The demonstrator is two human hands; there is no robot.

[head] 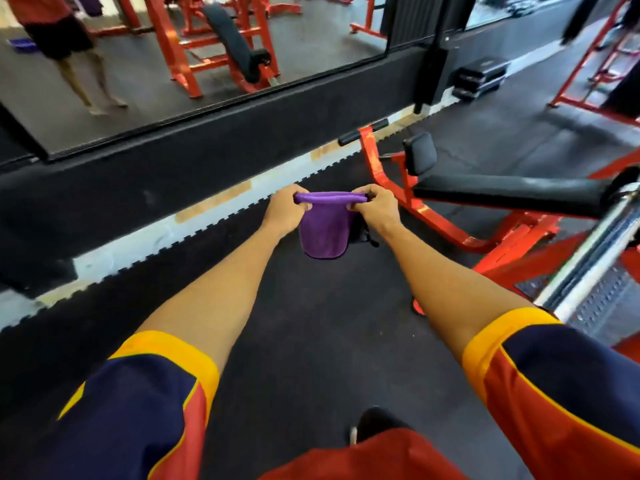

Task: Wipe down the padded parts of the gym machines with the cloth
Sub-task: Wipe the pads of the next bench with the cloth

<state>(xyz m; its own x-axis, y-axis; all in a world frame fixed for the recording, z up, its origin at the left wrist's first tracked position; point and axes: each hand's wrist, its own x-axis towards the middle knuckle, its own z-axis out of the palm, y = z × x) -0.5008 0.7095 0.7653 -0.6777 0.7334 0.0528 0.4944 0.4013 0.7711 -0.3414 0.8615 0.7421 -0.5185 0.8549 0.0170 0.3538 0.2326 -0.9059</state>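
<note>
so the purple cloth (pixel 325 230) is up in the air, folded over and hanging down, stretched by its top edge between the left hand (pixel 285 211) and the right hand (pixel 375 207); the grip on each side is clenched on that folded edge, fingers curled round it; it's held out in front of the person over the black floor (pixel 311 323), touching no machine at all; to me this reads as getting the cloth folded and ready, not wiping yet; the nearest target is the long pad (pixel 502 194) on the red frame (pixel 377 168) just off to the right, plus the small pad (pixel 420 154) standing up at its far end; can't tell whether either one is damp or already wiped, the picture's too soft for that; the mirror (pixel 138 81) shows another padded bench as well, so I'd say most of the job is left
</note>
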